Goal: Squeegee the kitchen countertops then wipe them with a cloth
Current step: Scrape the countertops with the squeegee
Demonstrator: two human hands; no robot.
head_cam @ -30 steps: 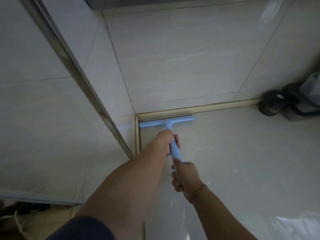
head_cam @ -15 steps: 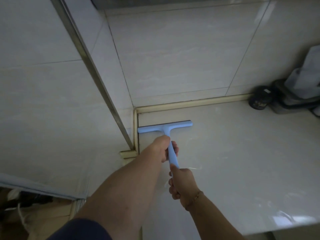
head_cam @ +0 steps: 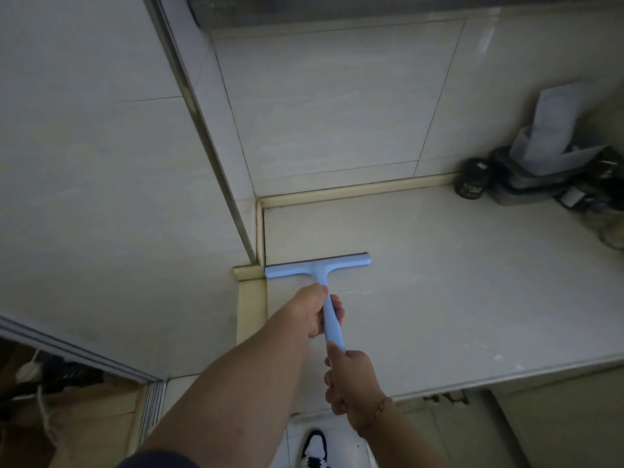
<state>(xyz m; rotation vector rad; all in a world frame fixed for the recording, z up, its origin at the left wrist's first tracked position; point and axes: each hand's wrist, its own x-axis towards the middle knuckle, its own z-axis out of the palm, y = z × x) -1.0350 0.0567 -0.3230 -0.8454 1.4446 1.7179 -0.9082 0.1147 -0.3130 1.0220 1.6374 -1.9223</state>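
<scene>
A light blue T-shaped squeegee [head_cam: 317, 265] lies blade-down on the pale countertop [head_cam: 456, 292], its blade near the left wall trim, partway between the back corner and the front edge. My left hand [head_cam: 312, 310] grips the upper part of the handle. My right hand [head_cam: 351, 380] grips the handle's lower end, close to the counter's front edge. No cloth is in view.
Dark jars [head_cam: 471, 182] and a black holder with white paper [head_cam: 553, 136] stand at the back right against the tiled wall [head_cam: 331, 106]. A metal frame [head_cam: 202, 130] runs down the left. Below the counter edge a black and white shoe [head_cam: 315, 449] shows on the floor.
Both hands have pulled the squeegee from the back corner toward the counter's front edge. The view has tilted down, showing the front edge and the shoe.
</scene>
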